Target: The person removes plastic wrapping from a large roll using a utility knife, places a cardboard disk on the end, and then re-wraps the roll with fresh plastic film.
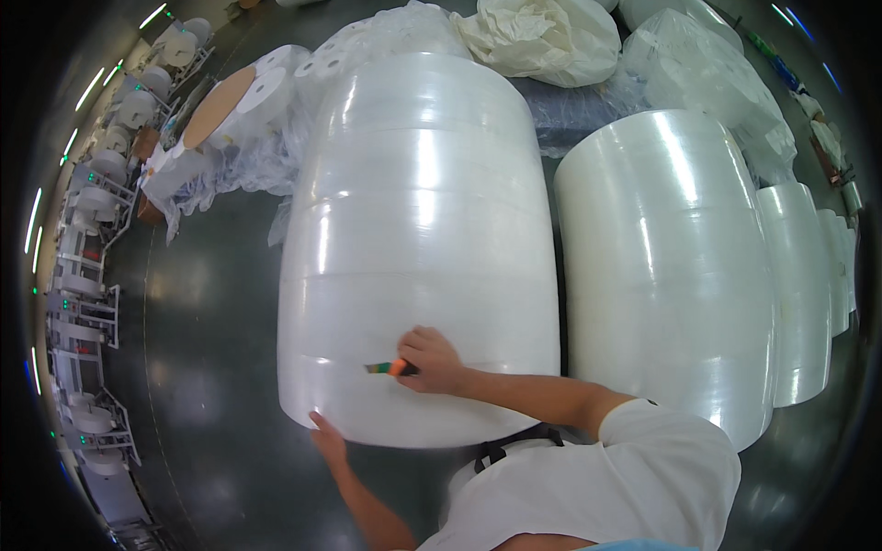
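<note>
Large white cylinder [418, 248], centre of frame, the biggest thing in view. Glossy film skin, several crosswise bands; whatever lies under the film cannot be made out.

Right hand [430, 358], lower centre, over the near part of this cylinder. Fingers curled tight round a cutter [393, 368], orange and green with a dark end, pointing to frame left. Too small to tell whether its tip meets the film.

Left hand [328, 441], lower left of centre, at the cylinder's near left edge. Fingers loose and stretched, gripping nothing that shows; how firmly they press, cannot tell.

Wrappings and contents: upper left, loose clear plastic sheeting [234, 158] hangs in folds about white rolls [265, 89], some with dark core holes showing. A brown disc [219, 107] leans there, tilted. Top centre-right, a crumpled off-white sack [542, 37], contents hidden. Upper right, a bulging clear bag [707, 83] with pale content, kind unclear.

Right of centre, a second glossy white cylinder [661, 275], a narrow gap from the first; smaller ones [797, 294] in line toward the right edge. Far left, a row of machines [87, 275] bearing white rolls. Dark green floor [220, 321] between.
</note>
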Available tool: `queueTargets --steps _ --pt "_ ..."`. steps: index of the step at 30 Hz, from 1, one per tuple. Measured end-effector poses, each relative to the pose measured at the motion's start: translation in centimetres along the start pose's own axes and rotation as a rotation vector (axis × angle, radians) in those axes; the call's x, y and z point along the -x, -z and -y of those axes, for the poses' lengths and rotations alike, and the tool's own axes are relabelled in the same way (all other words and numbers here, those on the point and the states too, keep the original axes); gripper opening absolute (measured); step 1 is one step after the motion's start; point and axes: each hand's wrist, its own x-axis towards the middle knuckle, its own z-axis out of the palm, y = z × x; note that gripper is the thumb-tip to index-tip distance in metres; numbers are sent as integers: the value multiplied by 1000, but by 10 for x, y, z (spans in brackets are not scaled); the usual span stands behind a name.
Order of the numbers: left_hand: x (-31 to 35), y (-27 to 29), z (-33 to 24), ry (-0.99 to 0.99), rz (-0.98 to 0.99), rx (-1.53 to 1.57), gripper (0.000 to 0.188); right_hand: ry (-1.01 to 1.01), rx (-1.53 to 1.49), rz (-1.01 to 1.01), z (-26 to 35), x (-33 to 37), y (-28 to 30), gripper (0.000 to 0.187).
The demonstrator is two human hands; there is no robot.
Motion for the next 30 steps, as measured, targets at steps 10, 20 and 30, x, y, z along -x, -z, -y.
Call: queueTargets --steps 10,20,30 --pt "-123 70 13 284 -291 246 108 88 -490 -93 45 -131 -132 24" --pt "63 4 31 612 -8 739 105 10 -470 8 -68 -77 -37 23" --pt "27 -15 -45 685 -187 690 107 -173 -132 -108 -275 -170 75 19"
